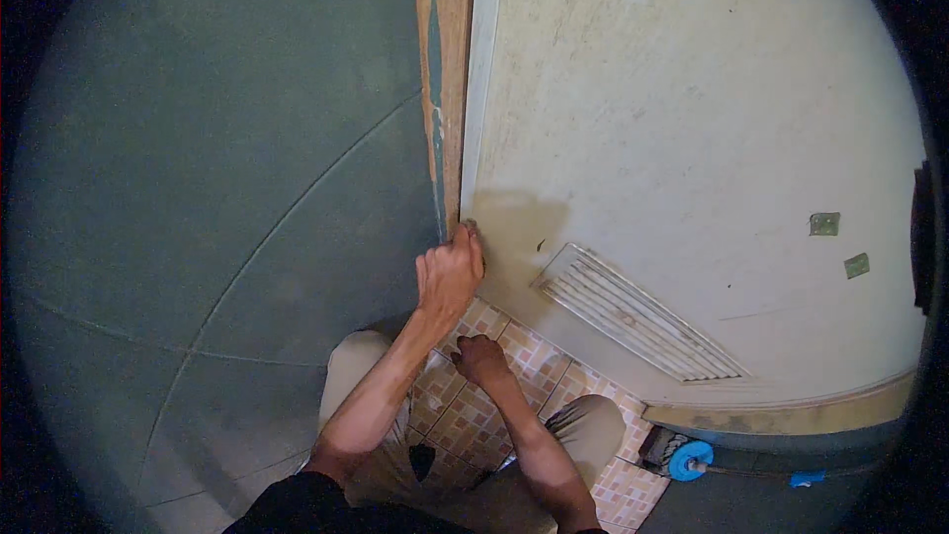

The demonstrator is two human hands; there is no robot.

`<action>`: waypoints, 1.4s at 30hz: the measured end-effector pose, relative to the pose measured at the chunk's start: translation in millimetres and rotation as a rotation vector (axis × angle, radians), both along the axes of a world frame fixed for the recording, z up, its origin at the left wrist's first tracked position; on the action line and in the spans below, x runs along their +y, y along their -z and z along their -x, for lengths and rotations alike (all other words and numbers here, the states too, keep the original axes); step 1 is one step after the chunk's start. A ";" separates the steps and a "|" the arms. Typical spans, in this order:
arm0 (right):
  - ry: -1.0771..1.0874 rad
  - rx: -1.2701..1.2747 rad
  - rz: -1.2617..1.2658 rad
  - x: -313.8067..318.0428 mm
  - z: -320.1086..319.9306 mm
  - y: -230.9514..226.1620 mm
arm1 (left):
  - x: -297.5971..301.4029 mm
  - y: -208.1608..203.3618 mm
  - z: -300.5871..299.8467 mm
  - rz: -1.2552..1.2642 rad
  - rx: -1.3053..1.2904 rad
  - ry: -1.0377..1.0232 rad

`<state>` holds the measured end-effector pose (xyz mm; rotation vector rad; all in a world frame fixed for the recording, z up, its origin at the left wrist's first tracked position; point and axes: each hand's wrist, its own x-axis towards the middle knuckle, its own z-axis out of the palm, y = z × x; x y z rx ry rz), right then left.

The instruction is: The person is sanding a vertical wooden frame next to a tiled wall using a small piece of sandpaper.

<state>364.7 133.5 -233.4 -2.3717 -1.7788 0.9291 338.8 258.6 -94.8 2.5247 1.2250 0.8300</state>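
Observation:
My left hand (452, 275) is raised to the edge where a worn wooden door frame (456, 59) meets a pale door (682, 119). Its fingers are closed together, and a small greyish bit of something shows at the fingertips, too little to name. Strips of green paint and bare brown wood run down the frame above that hand. Lower down, my right hand (481, 361) hangs between my knees over the tiled floor (539, 351), apart from the door. Its fingers are curled in, and whatever they may hold is hidden.
A dark green wall (227, 119) fills the left side. Low on the door sits a slatted vent (633, 316); two small green patches (824, 224) stick farther right. A blue round disc on a rod (690, 460) lies at the lower right, beside a dark object.

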 end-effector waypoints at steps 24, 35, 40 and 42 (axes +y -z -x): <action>-0.009 -0.026 -0.104 -5.2 -0.1 4.8 | 0.8 1.0 0.6 0.019 0.034 0.016; 0.008 -0.009 -0.076 -9.3 -1.4 -4.8 | -1.6 3.3 -1.1 0.004 0.046 0.000; -0.025 0.013 -0.091 -4.7 -0.1 8.9 | 3.7 14.6 3.4 -0.035 0.108 -0.006; -0.032 0.000 -0.090 -6.0 -1.8 9.4 | -1.0 11.5 0.4 -0.050 0.056 -0.013</action>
